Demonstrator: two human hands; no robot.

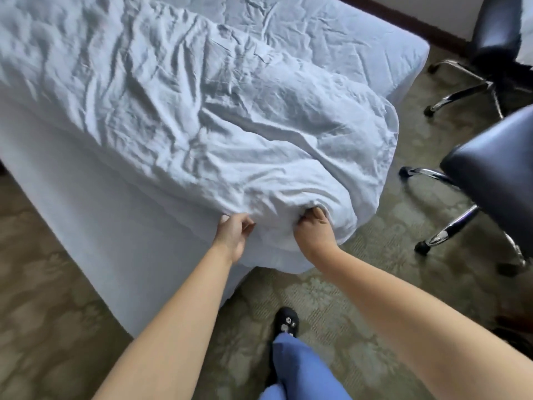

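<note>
Fingers (245, 226) on the left hand (232, 236) are curled in, with the thumb closing against them, pinching the near edge of the white duvet (202, 125) right where it hangs over the side of the bed. The right hand (313, 233) is just beside it, a bit further right, knuckles up. Its fingers (316, 212) are bent and dug into a bunched fold of the same duvet, so the tips are mostly buried in fabric and I can't tell exactly how they sit in there. Both forearms are bare and reach in from the near side.

The duvet is super wrinkled. It lies across the top of the bed from the far left down to the near corner, where it's gathered into a puffy lump around the two hands. At the far right a strip of the mattress (346, 39) shows uncovered, also creased. The side of the bed (86, 183) drops down smooth and white on the left.

Around it is patterned greenish carpet (57, 298). On the right a black office chair (496, 168) with chrome legs and casters stands near the bed corner, and a second black chair (493, 33) stands further back by the wall. Down at the near edge you can see a black shoe (286, 320) and a blue trouser leg (300, 368) between the arms.
</note>
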